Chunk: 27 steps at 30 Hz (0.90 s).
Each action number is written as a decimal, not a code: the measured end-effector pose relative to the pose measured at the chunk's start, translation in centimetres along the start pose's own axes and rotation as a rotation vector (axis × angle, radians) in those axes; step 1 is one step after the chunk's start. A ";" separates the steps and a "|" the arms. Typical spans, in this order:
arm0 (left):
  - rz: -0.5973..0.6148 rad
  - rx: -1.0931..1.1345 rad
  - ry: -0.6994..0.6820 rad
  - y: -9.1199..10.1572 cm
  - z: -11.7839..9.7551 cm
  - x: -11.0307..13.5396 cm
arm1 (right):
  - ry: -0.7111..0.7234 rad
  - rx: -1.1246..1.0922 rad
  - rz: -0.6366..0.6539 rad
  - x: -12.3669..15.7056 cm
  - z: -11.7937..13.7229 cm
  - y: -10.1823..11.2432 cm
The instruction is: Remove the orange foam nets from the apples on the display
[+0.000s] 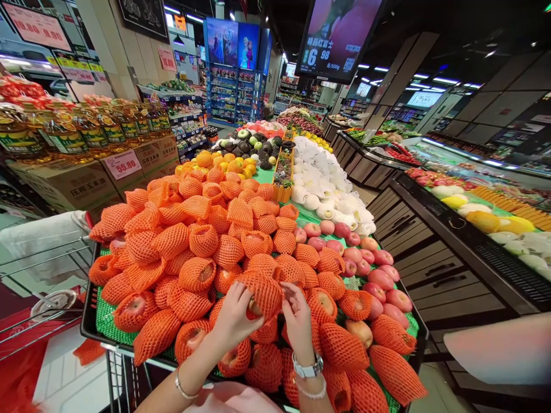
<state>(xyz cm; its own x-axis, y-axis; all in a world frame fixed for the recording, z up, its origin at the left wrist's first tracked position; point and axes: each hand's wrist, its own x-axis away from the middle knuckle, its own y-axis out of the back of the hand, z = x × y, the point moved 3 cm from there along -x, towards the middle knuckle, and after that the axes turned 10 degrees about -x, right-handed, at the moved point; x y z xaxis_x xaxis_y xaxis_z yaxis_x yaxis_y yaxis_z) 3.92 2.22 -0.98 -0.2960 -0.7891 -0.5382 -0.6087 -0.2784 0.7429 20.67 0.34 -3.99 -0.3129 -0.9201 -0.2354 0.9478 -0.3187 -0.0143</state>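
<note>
Between my two hands is an apple in an orange foam net [263, 293], held just above the pile at the front of the display. My left hand [236, 312] is closed round its left side, thumb underneath. On the right side, the fingers of my right hand [296, 310] pinch the edge of the net. Many more net-wrapped apples [202, 241] are heaped around and below both hands. Bare pink apples [381, 279] lie in rows to the right. A bracelet is on my left wrist, and a watch [307, 365] is on my right.
White-netted fruit [322, 178] and oranges [235, 165] lie farther back. Oil bottles [71, 135] stand on cartons at the left, near a wire cart [43, 258]. Another produce counter [473, 241] runs along the right. A price screen [336, 40] hangs overhead. Someone's blurred arm [499, 350] shows at right.
</note>
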 end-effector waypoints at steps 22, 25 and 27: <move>-0.105 0.243 0.278 -0.7 2.4 0.6 | 0.219 0.176 0.037 2.9 1.3 -3.1; -0.132 0.281 0.309 -0.6 2.3 0.7 | 0.187 0.096 0.072 2.2 1.3 -2.8; -0.129 0.326 0.346 -0.6 2.2 0.7 | 0.141 0.041 0.093 1.7 1.3 -2.5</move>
<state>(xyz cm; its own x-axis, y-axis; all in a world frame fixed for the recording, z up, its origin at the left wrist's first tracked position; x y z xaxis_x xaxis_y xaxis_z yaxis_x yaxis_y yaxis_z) 2.45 3.08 -2.70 0.0258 -0.9105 -0.4127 -0.8395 -0.2439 0.4856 17.74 -0.73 -3.09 -0.2099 -0.9057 -0.3682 0.9679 -0.2458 0.0529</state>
